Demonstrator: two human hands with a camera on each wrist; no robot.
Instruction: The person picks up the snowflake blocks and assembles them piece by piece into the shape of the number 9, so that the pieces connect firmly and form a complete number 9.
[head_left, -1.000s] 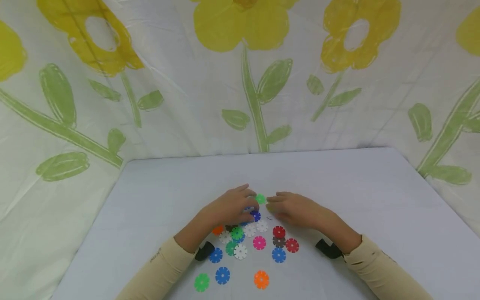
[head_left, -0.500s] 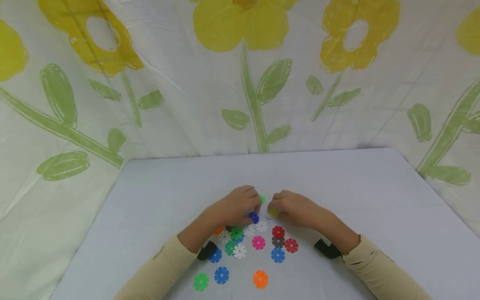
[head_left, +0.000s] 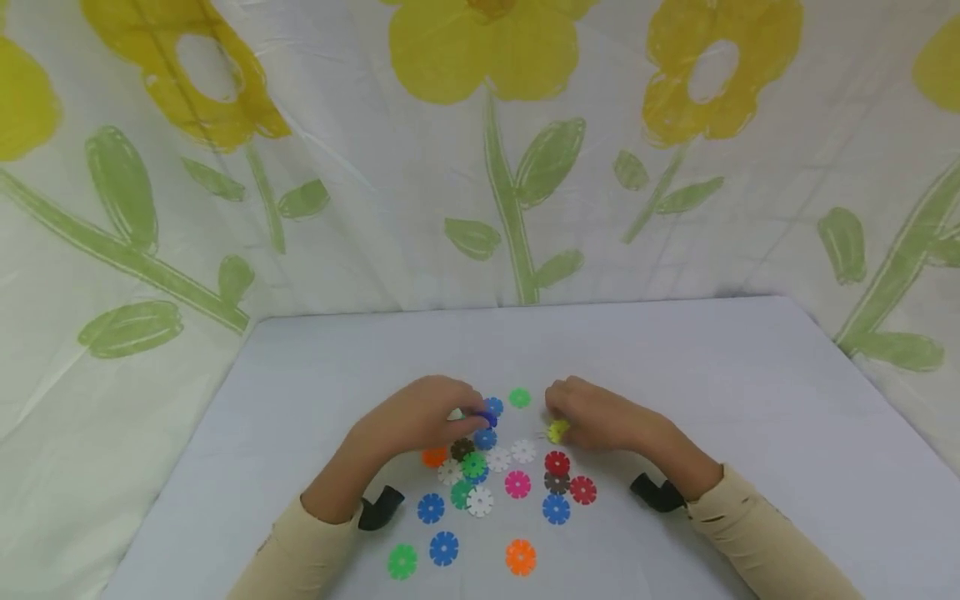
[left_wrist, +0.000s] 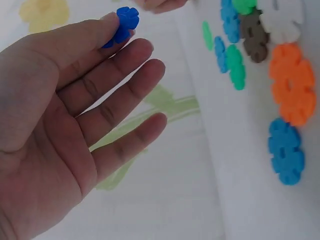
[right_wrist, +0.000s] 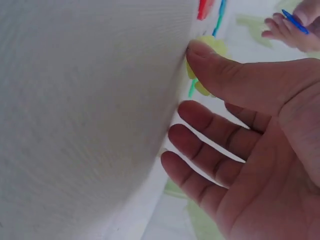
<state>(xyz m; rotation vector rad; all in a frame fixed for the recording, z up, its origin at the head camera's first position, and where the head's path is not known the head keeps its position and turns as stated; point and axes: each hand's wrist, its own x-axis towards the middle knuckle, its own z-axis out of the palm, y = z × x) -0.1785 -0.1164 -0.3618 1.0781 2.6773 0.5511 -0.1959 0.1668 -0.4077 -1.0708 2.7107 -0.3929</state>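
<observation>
Between the thumb and index finger of my left hand (head_left: 420,414) is a dark blue notched plastic disc (left_wrist: 128,18), pinched at its edge; the other fingers extend loosely in the left wrist view. My right hand (head_left: 600,417) pinches a yellow notched disc (head_left: 557,432), its fingertips low over the table. In the right wrist view the thumb partly covers the yellow disc (right_wrist: 216,45). A light green disc (head_left: 520,397) lies between the two hands, and a blue disc (head_left: 485,439) lies just below the left fingers.
Nearer the body, several discs lie scattered and partly overlapping, among them a pink disc (head_left: 517,484), a red disc (head_left: 583,490) and an orange disc (head_left: 521,557). The white table (head_left: 712,358) meets a flower-printed curtain (head_left: 360,208) at the back.
The left hand has moved left, carrying the dark blue disc and uncovering blue and brown discs. The right fingers have closed on the yellow disc, which now shows more.
</observation>
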